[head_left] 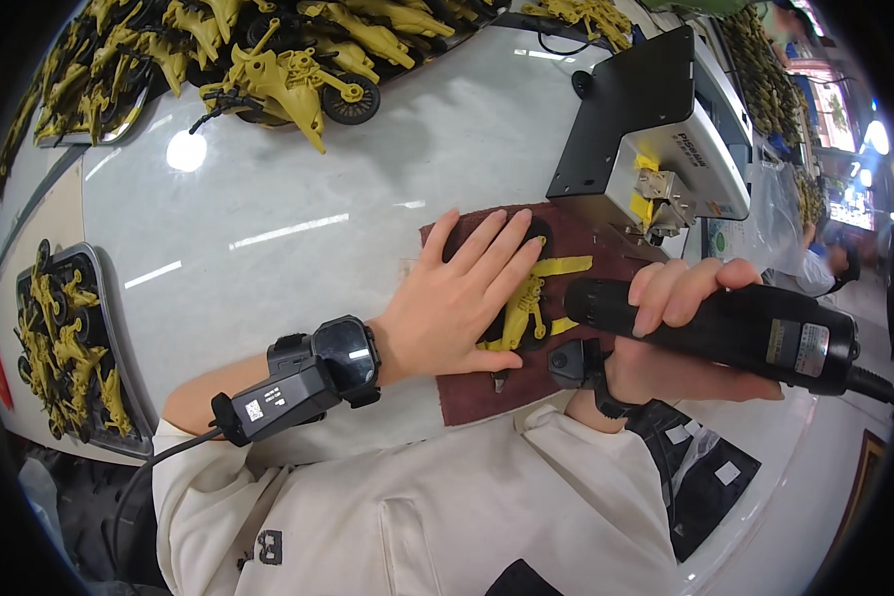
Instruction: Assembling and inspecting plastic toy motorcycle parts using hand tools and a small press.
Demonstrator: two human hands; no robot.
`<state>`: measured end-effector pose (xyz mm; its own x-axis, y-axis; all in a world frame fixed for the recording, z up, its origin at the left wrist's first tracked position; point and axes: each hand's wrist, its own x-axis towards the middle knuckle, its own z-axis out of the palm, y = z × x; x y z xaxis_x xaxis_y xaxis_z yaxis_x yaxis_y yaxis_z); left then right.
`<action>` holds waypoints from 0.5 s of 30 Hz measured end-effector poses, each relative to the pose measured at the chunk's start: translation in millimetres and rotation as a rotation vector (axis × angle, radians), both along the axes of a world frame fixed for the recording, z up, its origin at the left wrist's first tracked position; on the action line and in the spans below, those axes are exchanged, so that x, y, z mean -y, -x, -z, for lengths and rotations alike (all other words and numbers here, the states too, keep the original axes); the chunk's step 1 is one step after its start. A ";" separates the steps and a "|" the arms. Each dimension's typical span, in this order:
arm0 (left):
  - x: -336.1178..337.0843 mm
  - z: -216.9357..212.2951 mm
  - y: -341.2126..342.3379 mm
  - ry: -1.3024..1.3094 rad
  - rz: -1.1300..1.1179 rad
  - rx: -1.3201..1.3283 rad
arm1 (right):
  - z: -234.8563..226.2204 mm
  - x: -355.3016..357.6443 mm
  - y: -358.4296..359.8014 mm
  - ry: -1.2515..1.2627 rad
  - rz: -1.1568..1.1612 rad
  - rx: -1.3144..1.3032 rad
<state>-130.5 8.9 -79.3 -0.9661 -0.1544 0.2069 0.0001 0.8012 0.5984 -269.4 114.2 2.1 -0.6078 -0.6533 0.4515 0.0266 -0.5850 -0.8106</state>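
Note:
On a dark red cloth, a yellow and black toy motorcycle lies on its side. My left hand is spread flat over it, fingers stretched out, and covers part of its black wheels. My right hand is wrapped round a black corded electric screwdriver. Its front end points left toward the motorcycle, close beside it. No bit can be made out at that end.
A white and black boxy machine with a metal mechanism stands at the cloth's far right. Many yellow toy motorcycles are heaped at the far left. More lie in a metal tray at left. A black pouch rests at near right.

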 end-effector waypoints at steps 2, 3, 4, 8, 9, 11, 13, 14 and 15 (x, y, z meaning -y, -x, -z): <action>0.1 -0.1 -1.1 -0.003 -0.005 0.008 | 3.4 2.7 -0.4 0.007 -0.001 -0.013; 0.3 0.3 -0.6 -0.004 -0.004 0.009 | 4.2 3.8 -0.1 0.016 0.004 -0.032; 0.5 1.2 -0.5 -0.009 -0.004 0.009 | 4.5 4.7 -0.2 0.012 0.004 -0.032; 1.4 1.0 2.5 -0.001 0.020 0.023 | 2.1 3.6 -2.9 0.021 0.001 -0.077; 2.3 1.1 2.1 0.004 0.021 0.031 | 3.1 3.8 -5.0 0.020 -0.003 -0.103; 3.3 0.3 0.4 0.006 0.015 0.032 | 7.2 2.9 -10.8 0.034 -0.015 -0.178; 2.1 1.8 -1.1 0.004 0.009 0.033 | 9.7 1.8 -15.8 0.040 -0.012 -0.262; 1.7 2.9 -1.8 0.003 0.005 0.037 | 10.1 -0.3 -15.1 0.033 0.002 -0.249; 3.5 6.6 -4.4 0.006 -0.005 0.043 | 8.8 -0.9 -8.0 0.047 -0.063 -0.275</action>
